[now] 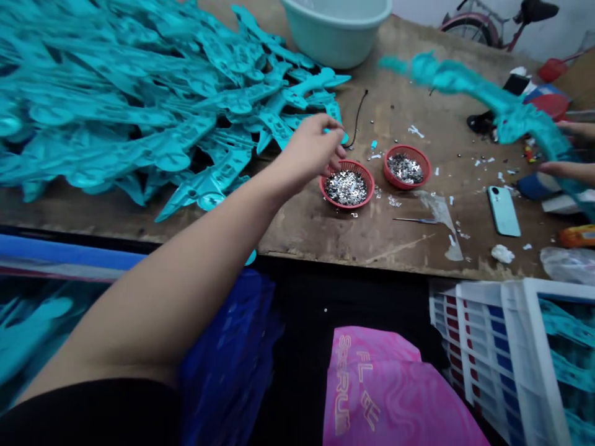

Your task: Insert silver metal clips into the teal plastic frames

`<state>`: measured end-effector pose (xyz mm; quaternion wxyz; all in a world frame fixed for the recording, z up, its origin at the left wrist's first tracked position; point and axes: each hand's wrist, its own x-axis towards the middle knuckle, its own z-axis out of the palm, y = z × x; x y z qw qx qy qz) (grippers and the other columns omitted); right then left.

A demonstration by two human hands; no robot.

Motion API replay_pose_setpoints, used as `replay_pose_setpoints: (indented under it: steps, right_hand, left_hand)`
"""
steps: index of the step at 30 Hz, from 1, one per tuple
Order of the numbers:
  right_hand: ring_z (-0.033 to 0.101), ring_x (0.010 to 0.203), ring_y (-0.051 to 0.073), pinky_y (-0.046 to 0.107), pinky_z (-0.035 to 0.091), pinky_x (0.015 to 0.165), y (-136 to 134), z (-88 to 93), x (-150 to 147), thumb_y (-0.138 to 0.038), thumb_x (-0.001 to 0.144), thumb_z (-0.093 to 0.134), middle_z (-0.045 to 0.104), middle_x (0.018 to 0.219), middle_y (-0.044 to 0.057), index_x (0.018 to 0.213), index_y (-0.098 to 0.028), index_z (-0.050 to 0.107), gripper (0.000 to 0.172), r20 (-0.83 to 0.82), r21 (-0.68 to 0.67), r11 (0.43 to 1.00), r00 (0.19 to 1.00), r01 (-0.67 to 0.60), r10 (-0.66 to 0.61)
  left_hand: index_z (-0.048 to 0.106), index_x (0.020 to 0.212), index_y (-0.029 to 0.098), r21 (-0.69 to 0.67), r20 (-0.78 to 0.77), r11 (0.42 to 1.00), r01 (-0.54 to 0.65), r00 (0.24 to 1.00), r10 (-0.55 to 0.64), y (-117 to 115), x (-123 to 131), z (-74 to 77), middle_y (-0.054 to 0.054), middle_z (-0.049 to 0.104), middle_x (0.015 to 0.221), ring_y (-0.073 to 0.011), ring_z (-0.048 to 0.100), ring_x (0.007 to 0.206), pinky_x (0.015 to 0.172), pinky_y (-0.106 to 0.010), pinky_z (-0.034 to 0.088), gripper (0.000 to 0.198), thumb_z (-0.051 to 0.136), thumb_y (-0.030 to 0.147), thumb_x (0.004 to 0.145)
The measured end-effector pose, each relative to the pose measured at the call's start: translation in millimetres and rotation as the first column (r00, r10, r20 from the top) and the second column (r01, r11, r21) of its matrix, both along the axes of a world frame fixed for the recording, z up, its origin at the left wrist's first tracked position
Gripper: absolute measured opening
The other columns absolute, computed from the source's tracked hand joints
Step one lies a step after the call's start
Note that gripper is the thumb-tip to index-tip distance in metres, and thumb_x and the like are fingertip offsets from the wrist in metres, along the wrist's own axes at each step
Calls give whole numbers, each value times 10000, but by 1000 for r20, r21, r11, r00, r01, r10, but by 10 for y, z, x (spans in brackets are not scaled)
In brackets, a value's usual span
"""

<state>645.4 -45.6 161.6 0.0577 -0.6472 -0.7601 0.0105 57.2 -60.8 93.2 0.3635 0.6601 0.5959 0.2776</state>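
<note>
My left hand [320,145] reaches over the table beside the pile of teal plastic parts [153,105], just above the rim of a red basket [346,201]. Its fingers are loosely bent with a gap between them, and teal shows through that gap; I see nothing held. Small shiny metal pieces [348,186] fill this basket. At the right edge, my right hand [574,170], partly out of frame, grips a long teal plastic part [515,114], which is raised over the table and smeared by motion.
A second red basket [402,183] of metal pieces stands to the right. A screwdriver [418,220], a phone [504,210] and scraps lie on the table. At the back is a pale basin [339,37]. A white crate [506,347] with teal parts stands below the table edge.
</note>
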Motion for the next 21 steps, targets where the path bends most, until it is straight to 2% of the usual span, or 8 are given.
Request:
replay_pose_setpoints:
  steps: [1, 4, 7, 10, 13, 17, 19, 21]
  right_hand:
    - [888, 1373, 554, 673, 669, 1063, 166, -198, 16, -1245, 849, 642, 911, 1548, 295, 1809, -394, 813, 1294, -36, 78, 990, 993, 119, -117]
    - [938, 1128, 545, 681, 690, 842, 681, -830, -236, -1254, 907, 362, 930, 1099, 292, 1569, -358, 961, 1265, -4, -6, 950, 950, 311, -311]
    - [898, 1110, 564, 736, 678, 876, 1164, -1160, -777, -1197, 1004, 351, 901, 1060, 298, 1612, -296, 924, 1228, 41, -31, 965, 965, 260, -259]
    - [771, 1419, 566, 747, 590, 1204, 1410, -1165, -1770, -991, 1211, 428, 858, 1442, 435, 1846, -66, 684, 1150, -29, 99, 992, 997, 77, -75]
    - [766, 1583, 454, 542, 558, 1294, 1289, -1121, -3236, -581, 1352, 535, 739, 1779, 408, 1968, -63, 559, 805, -108, -5, 973, 967, -233, 231]
    - [789, 1565, 484, 517, 666, 1189, 970, -1085, -5021, -577, 1179, 877, 720, 1850, 324, 2131, -196, 297, 1179, -60, -218, 837, 862, -503, 503]
    - [828, 1498, 467, 480, 703, 1140, 967, -959, -5506, -407, 1116, 927, 777, 1770, 321, 2071, -152, 446, 1099, -27, -317, 812, 860, -490, 509]
    - [888, 1293, 374, 410, 722, 1069, 1084, -693, -5708, -235, 1087, 880, 873, 1579, 305, 1802, -50, 739, 752, -119, -387, 800, 885, -459, 450]
  left_hand:
    - [776, 1599, 177, -9, -91, 999, 34, 995, -35, -16, 40, -41, -180, 958, 1349, -276, 916, 1045, 895, -424, 752, 480, 470, 300, 1251]
    - [912, 1405, 206, -60, -465, 970, 236, 853, -237, -183, 223, -128, -190, 956, 1445, -392, 911, 1257, 1038, -559, 768, 418, 586, 398, 1228]
    - [947, 1434, 224, -169, -525, 907, 385, 744, -414, -388, 407, -122, -174, 950, 1515, -432, 902, 1392, 1089, -576, 757, 450, 601, 454, 1261]
    - [932, 1563, 251, -231, -506, 822, 520, 658, -558, -487, 502, -52, -172, 951, 1525, -433, 910, 1417, 1098, -567, 760, 461, 650, 454, 1259]
    - [892, 1661, 253, -242, -535, 783, 573, 594, -601, -494, 507, -10, -199, 942, 1531, -449, 914, 1422, 1117, -586, 758, 508, 675, 483, 1264]
    - [918, 1583, 164, -276, -553, 759, 590, 547, -628, -482, 462, -95, -258, 931, 1494, -470, 912, 1396, 1088, -592, 748, 507, 640, 448, 1268]
    - [909, 1586, 136, -216, -579, 765, 606, 552, -600, -484, 446, -180, -276, 893, 1589, -498, 845, 1530, 1199, -624, 711, 509, 698, 443, 1239]
    - [893, 1600, 107, -93, -618, 800, 593, 595, -513, -488, 443, -254, -308, 827, 1701, -537, 747, 1654, 1302, -662, 649, 540, 764, 458, 1210]
